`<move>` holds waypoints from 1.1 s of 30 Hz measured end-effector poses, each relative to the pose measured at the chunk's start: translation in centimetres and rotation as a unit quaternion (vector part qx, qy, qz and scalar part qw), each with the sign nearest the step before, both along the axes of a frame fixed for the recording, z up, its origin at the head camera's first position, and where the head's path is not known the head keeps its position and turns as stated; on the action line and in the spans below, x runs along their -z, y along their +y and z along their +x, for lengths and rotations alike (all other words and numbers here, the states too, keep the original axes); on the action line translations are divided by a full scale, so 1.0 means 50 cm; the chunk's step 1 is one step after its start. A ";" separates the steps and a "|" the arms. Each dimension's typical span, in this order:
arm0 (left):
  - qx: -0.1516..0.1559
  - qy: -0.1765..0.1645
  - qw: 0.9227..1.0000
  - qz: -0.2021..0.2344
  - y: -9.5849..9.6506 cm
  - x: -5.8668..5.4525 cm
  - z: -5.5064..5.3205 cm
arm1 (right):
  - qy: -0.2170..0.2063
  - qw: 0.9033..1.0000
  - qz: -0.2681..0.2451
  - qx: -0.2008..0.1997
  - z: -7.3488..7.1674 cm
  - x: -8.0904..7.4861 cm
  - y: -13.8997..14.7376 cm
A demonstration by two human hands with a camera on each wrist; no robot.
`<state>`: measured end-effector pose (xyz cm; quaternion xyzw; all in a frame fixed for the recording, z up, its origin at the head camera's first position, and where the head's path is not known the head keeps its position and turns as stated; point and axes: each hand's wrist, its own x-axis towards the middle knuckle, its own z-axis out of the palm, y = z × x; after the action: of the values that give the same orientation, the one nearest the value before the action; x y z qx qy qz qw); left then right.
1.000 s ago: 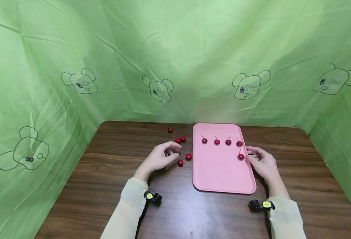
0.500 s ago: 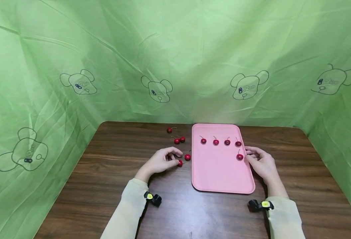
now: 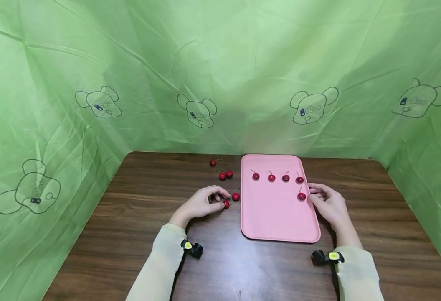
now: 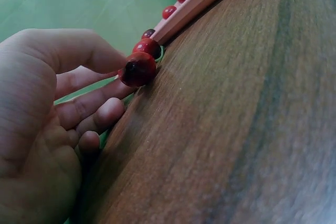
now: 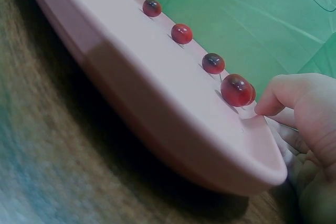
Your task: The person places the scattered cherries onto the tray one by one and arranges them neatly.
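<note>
On the brown wooden table, my left hand (image 3: 202,202) pinches a red cherry (image 4: 137,70) between thumb and fingers, low over the wood. A second cherry (image 3: 236,197) lies just beyond it, beside the tray's left edge. The pink tray (image 3: 278,221) has its right rim gripped by my right hand (image 3: 329,205), thumb on the rim and fingers at the outer side. Just inside that rim, near the thumb, sits one cherry (image 5: 237,90) with its stem pointing away. Farther back on the tray, several cherries (image 3: 271,178) stand in a row, stems also away from me.
Two touching cherries (image 3: 222,176) lie left of the tray's upper part, with another cherry (image 3: 213,163) behind them near the far table edge. A green curtain (image 3: 250,75) with printed bear heads surrounds the table's back and sides.
My left hand has moved slightly down and toward me, and its thumb and fingers have closed on the nearest loose cherry. My right hand stays at the tray's rim.
</note>
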<state>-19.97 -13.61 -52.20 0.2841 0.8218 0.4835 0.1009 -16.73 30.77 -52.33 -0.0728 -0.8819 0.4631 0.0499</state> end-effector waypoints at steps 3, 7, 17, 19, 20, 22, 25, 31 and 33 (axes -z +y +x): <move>0.006 -0.001 1.000 -0.011 -0.001 0.000 -0.001 | 0.000 1.000 0.003 -0.001 0.000 -0.001 0.000; 0.015 0.007 0.999 -0.030 -0.003 0.000 -0.004 | 0.003 1.000 0.005 -0.004 0.000 -0.002 0.000; 0.028 0.029 0.997 -0.061 -0.007 0.001 -0.006 | 0.002 1.000 0.007 -0.002 -0.001 0.006 0.001; 0.030 0.029 0.997 -0.062 -0.007 0.001 -0.007 | 0.003 1.000 0.009 -0.001 -0.002 0.008 0.002; 0.032 0.029 0.997 -0.062 -0.007 0.001 -0.007 | 0.003 1.000 0.010 -0.001 -0.002 0.009 0.002; 0.033 0.027 0.997 -0.064 -0.008 0.001 -0.009 | 0.005 1.000 0.011 -0.002 -0.002 0.011 0.003; 0.033 0.025 0.997 -0.068 -0.008 -0.001 -0.010 | 0.008 1.000 0.012 -0.004 -0.003 0.013 0.005; 0.031 0.023 0.997 -0.074 -0.007 -0.006 -0.007 | 0.014 1.000 0.017 -0.007 -0.003 0.013 0.006; 0.032 0.023 0.997 -0.074 -0.007 -0.009 -0.006 | 0.013 1.000 0.017 -0.006 -0.003 0.013 0.005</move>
<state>-20.26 -13.94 -51.77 0.3135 0.8476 0.4116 0.1180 -16.89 31.02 -52.96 -0.0604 -0.8894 0.4492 0.0597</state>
